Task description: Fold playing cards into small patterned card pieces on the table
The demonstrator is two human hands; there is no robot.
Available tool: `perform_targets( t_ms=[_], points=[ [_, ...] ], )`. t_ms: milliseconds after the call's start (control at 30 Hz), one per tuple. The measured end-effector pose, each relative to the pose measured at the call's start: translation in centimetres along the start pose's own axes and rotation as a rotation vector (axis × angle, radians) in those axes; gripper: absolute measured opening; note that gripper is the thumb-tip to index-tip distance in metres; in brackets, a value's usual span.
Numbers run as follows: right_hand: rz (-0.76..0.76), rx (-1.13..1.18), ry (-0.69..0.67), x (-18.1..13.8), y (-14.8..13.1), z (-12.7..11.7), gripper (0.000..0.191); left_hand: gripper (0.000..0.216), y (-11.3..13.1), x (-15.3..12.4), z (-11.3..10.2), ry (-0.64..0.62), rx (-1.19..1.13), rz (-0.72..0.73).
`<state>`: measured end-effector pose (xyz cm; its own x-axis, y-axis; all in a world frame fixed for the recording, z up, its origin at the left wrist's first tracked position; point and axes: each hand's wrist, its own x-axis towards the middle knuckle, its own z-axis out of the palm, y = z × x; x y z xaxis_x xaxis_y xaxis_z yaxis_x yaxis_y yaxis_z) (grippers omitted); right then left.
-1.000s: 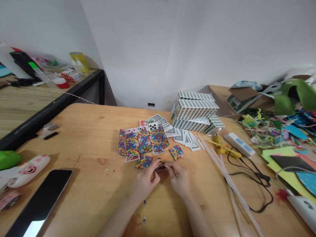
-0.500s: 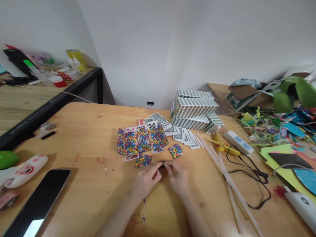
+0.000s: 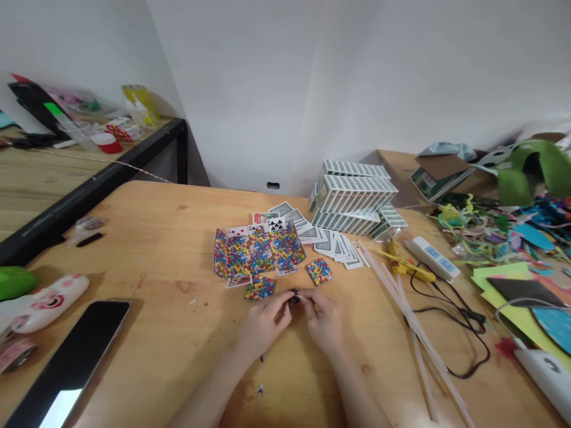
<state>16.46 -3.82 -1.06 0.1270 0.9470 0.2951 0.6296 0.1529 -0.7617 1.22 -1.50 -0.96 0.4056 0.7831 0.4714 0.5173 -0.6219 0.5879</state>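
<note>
My left hand (image 3: pixel 266 318) and my right hand (image 3: pixel 321 315) meet low over the table, fingers pinched on a small dark piece (image 3: pixel 294 298) between them. Its kind is too small to make out. Just beyond my fingers lie two flat, colourfully patterned squares, one patterned square (image 3: pixel 260 288) on the left and another patterned square (image 3: pixel 319 271) on the right. Behind them stands a folded panel (image 3: pixel 252 252) with the same pattern, its side flaps angled. Playing cards (image 3: pixel 275 224) show above its top edge, and face-down cards (image 3: pixel 334 245) are fanned out to its right.
Stacked card boxes (image 3: pixel 357 193) stand at the back. To the right are a yellow glue gun (image 3: pixel 410 267), long glue sticks (image 3: pixel 414 327), a power strip (image 3: pixel 432 258) and coloured scraps (image 3: pixel 504 229). A phone (image 3: pixel 74 362) and a white plush-like toy (image 3: pixel 53 303) lie left.
Both hands stay pinched together at nearly the same spot, with the dark piece showing slightly more between the fingers. The whole view has shifted a little.
</note>
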Motion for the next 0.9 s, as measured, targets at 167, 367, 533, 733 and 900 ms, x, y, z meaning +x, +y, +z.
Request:
perform_targets(
  t_ms=[167, 367, 533, 733, 900],
  points=[
    [0.002, 0.023, -0.018, 0.0, -0.1, 0.0, 0.019, 0.024, 0.1, 0.2, 0.3, 0.012, 0.018, -0.040],
    [0.012, 0.034, -0.007, 0.0, -0.3, -0.1, 0.019, 0.032, 0.2, 0.2, 0.1, -0.017, 0.022, -0.035],
    [0.041, 0.068, -0.002, 0.0, 0.0, 0.0, 0.019, 0.037, 0.0, 0.3, -0.3, -0.062, 0.016, -0.018],
    [0.158, 0.151, 0.022, 0.3, 0.8, 0.2, 0.018, 0.037, -0.2, 0.4, -0.6, -0.123, -0.027, -0.018],
    [0.141, 0.046, -0.005, 0.5, 1.5, 0.3, 0.018, 0.019, -0.3, 0.5, 0.0, -0.033, -0.045, -0.119]
  ],
)
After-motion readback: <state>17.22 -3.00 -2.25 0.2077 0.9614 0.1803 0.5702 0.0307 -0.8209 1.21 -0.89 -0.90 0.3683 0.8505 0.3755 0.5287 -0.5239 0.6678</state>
